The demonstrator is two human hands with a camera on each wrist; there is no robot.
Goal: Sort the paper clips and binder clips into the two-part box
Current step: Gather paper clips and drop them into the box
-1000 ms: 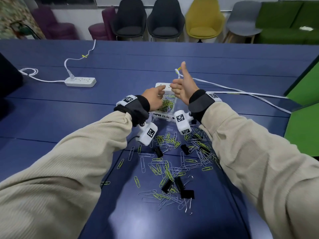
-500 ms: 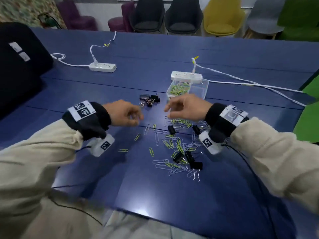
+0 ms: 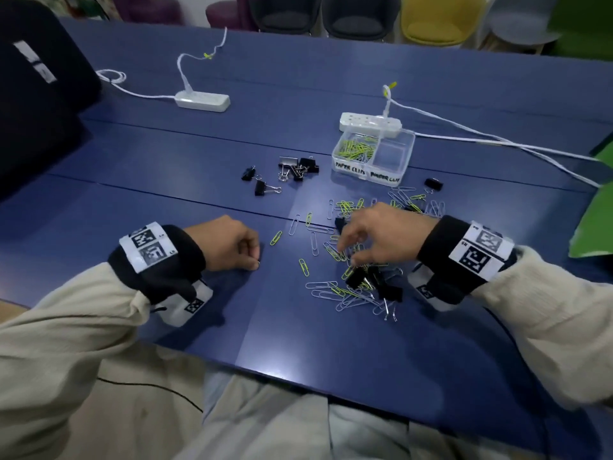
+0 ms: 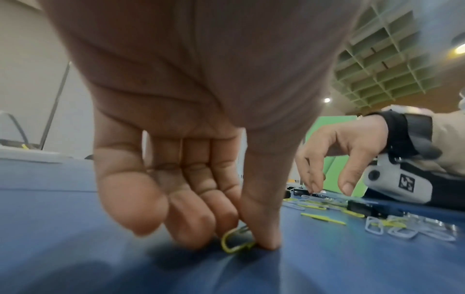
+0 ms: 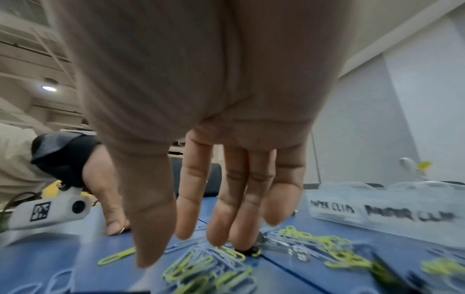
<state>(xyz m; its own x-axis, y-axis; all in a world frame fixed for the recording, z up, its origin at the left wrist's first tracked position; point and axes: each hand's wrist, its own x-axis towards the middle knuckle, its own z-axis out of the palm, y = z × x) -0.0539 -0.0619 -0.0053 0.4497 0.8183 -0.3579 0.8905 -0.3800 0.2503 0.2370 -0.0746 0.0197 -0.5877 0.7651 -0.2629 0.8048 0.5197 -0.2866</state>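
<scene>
Blue bench (image 3: 166, 180) carries one two-part box (image 3: 373, 156), two power strips (image 3: 202, 101) beyond, five binder clips (image 3: 298, 167) to its left, loose paper clips (image 3: 335, 290) before it where the right hand (image 3: 374, 237) hovers spread, while the left hand (image 3: 229, 244) pinches one green paper clip (image 4: 235, 241).

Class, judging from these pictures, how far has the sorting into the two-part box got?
Partly done: the box's paper-clip side holds green clips, while the binder-clip side looks empty. In hand: the left hand pinches a green paper clip; the right hand reaches into the mixed pile. Left: that pile and the black binder clips.
</scene>
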